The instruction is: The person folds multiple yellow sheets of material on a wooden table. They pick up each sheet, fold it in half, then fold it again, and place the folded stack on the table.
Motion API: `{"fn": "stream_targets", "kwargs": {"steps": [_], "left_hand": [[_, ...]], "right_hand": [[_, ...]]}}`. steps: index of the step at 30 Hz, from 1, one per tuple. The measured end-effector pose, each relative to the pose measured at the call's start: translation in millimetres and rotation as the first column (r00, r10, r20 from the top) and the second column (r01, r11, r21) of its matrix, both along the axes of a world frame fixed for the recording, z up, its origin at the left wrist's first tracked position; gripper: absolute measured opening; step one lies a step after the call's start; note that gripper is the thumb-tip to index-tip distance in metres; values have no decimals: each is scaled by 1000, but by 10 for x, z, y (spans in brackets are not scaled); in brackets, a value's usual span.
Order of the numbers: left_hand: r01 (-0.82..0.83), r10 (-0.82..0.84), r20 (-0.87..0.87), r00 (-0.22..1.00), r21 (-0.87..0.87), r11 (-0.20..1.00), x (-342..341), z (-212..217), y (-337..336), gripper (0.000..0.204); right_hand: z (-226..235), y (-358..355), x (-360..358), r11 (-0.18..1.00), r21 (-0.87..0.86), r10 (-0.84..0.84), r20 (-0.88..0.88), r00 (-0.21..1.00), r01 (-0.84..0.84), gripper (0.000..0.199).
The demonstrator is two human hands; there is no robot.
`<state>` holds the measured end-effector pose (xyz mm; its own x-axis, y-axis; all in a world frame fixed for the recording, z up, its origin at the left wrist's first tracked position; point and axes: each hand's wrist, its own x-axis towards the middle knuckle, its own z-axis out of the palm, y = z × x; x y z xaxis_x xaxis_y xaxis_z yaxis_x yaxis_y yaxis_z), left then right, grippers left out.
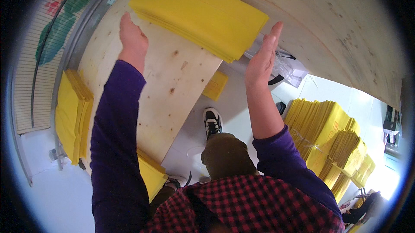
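Observation:
A thick stack of folded yellow sheets (199,14), perhaps fabric or bags, lies at the far side of a pale wooden tabletop (168,73). Its right end juts past the table's edge. Just short of the stack's left end, my left hand (133,38) is held on edge, fingers straight and together, gripping nothing. Beyond the right end stands my right hand (262,60), flat and stretched out, also with nothing in it. The palms face each other across the stack. Whether the right fingertips touch the stack, I cannot tell.
Tied yellow bundles (320,133) stand on the white floor at right. More yellow stacks sit at the table's left edge (73,116) and near me (149,174). A wooden panel (337,25) curves along the far right. Clear plastic (283,64) lies behind my right hand.

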<state>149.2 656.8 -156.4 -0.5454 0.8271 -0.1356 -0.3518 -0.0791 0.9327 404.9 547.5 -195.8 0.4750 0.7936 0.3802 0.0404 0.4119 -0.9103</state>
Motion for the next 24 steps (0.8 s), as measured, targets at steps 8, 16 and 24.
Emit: {"fn": "stream_targets", "kwargs": {"steps": [8, 16, 24], "left_hand": [[67, -65, 155, 986, -8, 998, 468, 48, -369, 77], [33, -35, 102, 994, 25, 999, 295, 119, -505, 72], [43, -39, -23, 999, 228, 973, -93, 444, -1072, 69]], "right_hand": [[19, 227, -168, 999, -2, 36, -65, 997, -36, 67], [54, 298, -180, 999, -29, 34, -120, 992, -37, 69], [54, 360, -181, 996, -85, 22, -108, 994, -31, 74]]}}
